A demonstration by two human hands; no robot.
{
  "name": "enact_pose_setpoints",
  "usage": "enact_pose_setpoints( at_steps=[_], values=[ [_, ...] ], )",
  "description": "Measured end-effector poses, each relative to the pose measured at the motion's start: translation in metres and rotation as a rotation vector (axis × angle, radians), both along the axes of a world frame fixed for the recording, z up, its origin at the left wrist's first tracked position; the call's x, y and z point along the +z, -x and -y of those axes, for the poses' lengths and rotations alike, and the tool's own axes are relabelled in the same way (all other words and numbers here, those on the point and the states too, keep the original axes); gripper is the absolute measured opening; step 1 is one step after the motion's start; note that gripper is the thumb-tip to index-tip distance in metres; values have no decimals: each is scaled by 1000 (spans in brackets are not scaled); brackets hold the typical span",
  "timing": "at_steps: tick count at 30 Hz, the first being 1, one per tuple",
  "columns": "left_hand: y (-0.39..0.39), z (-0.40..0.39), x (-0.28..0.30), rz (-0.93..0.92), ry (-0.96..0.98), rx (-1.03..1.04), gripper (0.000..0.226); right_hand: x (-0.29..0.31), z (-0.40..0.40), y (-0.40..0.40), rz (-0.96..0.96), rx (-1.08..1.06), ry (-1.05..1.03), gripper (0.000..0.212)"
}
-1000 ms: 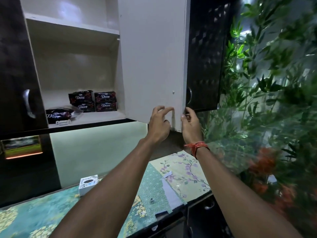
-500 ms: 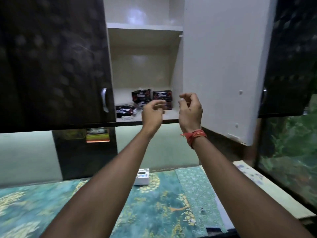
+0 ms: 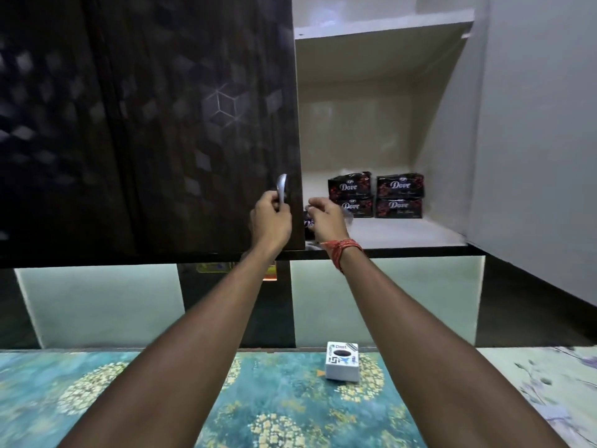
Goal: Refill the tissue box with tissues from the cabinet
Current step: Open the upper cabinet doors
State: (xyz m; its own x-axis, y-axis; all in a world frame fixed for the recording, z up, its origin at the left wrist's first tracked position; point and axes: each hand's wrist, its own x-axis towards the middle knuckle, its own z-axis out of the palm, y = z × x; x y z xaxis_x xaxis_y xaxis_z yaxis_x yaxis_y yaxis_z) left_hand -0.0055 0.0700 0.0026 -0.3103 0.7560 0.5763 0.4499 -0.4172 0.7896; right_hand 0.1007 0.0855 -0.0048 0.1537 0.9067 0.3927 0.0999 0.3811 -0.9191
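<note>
Several dark "Dove" tissue packs [image 3: 374, 195] are stacked in two piles on the lower shelf of the open cabinet [image 3: 403, 236]. Another dark pack [image 3: 308, 224] lies at the shelf's front left, mostly hidden behind my right hand [image 3: 326, 221]. That hand's fingers curl right over it; contact is hidden. My left hand [image 3: 271, 221] is closed around the silver handle [image 3: 282, 189] of the dark left door [image 3: 161, 124]. The small white tissue box [image 3: 342, 362], with a dark oval opening on top, stands on the counter below.
The white inside of the open right door [image 3: 533, 124] hangs at the right. A blue-green patterned cover [image 3: 274, 409] lies over the counter, with a pale floral mat [image 3: 555, 383] at its right end. The upper shelf [image 3: 381, 25] looks bare.
The view has swung right to left, from the right door to the cabinet opening. My left hand went to the left door's handle and my right hand reached in to the front pack.
</note>
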Motion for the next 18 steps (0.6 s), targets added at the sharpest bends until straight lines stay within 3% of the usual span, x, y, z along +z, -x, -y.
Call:
enact_pose_setpoints(
  at_steps=[10, 18],
  values=[
    [6, 24, -6, -7, 18, -94, 18, -1, 31, 21, -82, -15, -39, 24],
    [50, 140, -25, 229, -229, 157, 22, -15, 148, 65, -181, 208, -185, 23]
  ],
)
